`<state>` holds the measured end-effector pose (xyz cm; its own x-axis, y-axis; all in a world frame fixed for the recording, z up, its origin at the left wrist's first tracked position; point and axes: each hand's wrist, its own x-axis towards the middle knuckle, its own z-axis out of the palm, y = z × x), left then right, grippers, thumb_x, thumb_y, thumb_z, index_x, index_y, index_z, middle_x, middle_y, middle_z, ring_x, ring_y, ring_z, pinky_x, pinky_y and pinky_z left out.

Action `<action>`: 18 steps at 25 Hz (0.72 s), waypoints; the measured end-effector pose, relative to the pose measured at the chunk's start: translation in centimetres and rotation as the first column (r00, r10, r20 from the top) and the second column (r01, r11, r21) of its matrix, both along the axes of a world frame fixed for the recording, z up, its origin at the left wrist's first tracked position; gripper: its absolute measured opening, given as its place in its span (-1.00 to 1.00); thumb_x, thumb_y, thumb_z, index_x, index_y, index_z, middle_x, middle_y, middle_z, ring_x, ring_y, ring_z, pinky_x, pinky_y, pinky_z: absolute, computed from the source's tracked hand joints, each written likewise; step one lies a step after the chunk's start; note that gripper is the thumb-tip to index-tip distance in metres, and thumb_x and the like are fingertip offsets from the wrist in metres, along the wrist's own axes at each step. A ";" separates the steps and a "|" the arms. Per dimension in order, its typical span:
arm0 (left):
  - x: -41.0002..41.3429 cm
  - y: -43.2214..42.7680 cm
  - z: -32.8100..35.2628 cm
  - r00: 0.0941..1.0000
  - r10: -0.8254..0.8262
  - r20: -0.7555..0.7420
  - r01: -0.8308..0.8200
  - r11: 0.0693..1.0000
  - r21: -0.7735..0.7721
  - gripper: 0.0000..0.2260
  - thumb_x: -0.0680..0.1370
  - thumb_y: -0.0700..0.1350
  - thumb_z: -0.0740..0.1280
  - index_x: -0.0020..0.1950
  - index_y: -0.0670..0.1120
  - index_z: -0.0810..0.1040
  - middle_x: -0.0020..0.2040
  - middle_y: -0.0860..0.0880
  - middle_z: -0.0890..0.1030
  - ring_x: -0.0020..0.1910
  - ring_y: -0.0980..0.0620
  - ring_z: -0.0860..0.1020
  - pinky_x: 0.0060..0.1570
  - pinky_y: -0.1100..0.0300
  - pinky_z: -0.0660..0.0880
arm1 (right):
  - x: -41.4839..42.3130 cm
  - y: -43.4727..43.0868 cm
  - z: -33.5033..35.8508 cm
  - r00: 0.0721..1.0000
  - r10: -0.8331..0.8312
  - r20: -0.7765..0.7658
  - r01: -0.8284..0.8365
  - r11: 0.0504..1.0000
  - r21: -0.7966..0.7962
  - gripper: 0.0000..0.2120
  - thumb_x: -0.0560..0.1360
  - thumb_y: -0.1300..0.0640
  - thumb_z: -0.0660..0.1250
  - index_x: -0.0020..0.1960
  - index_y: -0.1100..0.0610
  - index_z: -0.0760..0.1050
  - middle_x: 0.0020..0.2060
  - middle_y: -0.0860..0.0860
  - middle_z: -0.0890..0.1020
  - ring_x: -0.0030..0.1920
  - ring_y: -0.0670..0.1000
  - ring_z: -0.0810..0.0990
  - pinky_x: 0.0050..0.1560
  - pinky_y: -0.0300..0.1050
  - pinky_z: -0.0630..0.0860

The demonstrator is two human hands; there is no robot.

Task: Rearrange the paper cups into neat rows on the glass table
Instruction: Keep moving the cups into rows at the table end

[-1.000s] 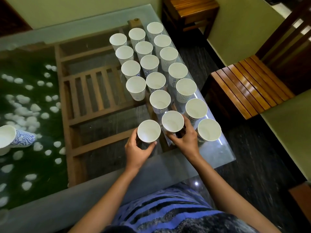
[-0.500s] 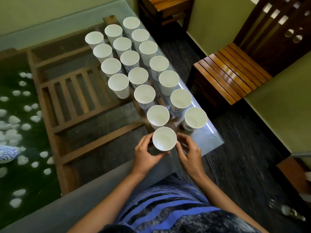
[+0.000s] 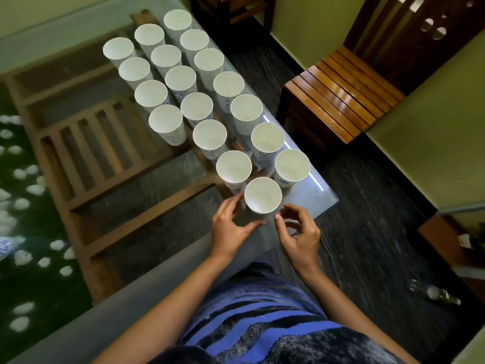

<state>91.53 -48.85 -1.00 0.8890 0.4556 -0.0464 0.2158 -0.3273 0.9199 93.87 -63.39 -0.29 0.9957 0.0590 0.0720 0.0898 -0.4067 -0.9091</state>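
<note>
At the near corner of the desk (image 3: 313, 203), the nearest cup (image 3: 263, 195) stands upright, ending the middle row. The left hand (image 3: 231, 229) curls fingers (image 3: 235, 203) and thumb round its lower wall. The right hand (image 3: 299, 232) has its fingers (image 3: 288, 210) loosely curled just beside the cup, not touching.

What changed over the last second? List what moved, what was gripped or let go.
The left hand carried the nearest cup rightward from beside the middle row to that row's near end, and still curls round it. The right hand let go of the second cup in that row and hovers empty beside the nearest cup. The other cups on the glass table kept their rows.
</note>
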 end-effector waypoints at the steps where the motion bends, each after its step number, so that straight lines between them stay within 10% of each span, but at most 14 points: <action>1: -0.7 0.6 0.1 1.000 0.009 0.001 -0.009 1.000 -0.010 -0.42 0.21 -0.18 0.59 0.19 -0.24 0.52 0.09 -0.14 0.56 0.04 0.02 0.56 0.07 0.29 0.50 | -0.5 0.2 0.0 1.000 -0.001 0.029 0.002 1.000 -0.006 -0.84 0.43 0.25 0.40 0.01 0.20 0.53 -0.18 0.03 0.60 -0.22 -0.13 0.57 -0.22 -0.31 0.53; 9: -11.1 10.1 1.1 0.949 0.316 0.010 -0.315 0.942 0.118 -0.61 0.31 -0.22 0.53 0.10 -0.16 0.57 -0.04 -0.01 0.56 -0.10 0.10 0.55 -0.09 0.42 0.48 | -4.6 9.0 0.6 0.893 0.444 0.075 -0.445 0.896 -0.011 -0.77 0.41 0.22 0.40 0.06 0.24 0.53 -0.12 0.03 0.62 -0.18 -0.09 0.60 -0.17 -0.18 0.57; 18: -29.2 26.3 1.2 0.621 0.783 0.038 -0.783 0.617 0.076 -0.63 0.34 -0.28 0.49 0.12 -0.25 0.54 -0.01 -0.16 0.60 -0.07 -0.08 0.58 -0.10 0.11 0.54 | -15.7 31.4 1.3 0.611 0.786 -0.094 -0.785 0.617 0.060 -0.51 0.37 0.17 0.48 0.25 0.15 0.44 0.08 -0.01 0.56 0.03 -0.06 0.59 0.05 -0.19 0.55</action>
<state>62.28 -22.52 0.22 0.1933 0.9809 0.0226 0.4237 -0.1043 0.8998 78.18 -31.99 1.06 0.5696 0.8217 -0.0180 0.2788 -0.2138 -0.9363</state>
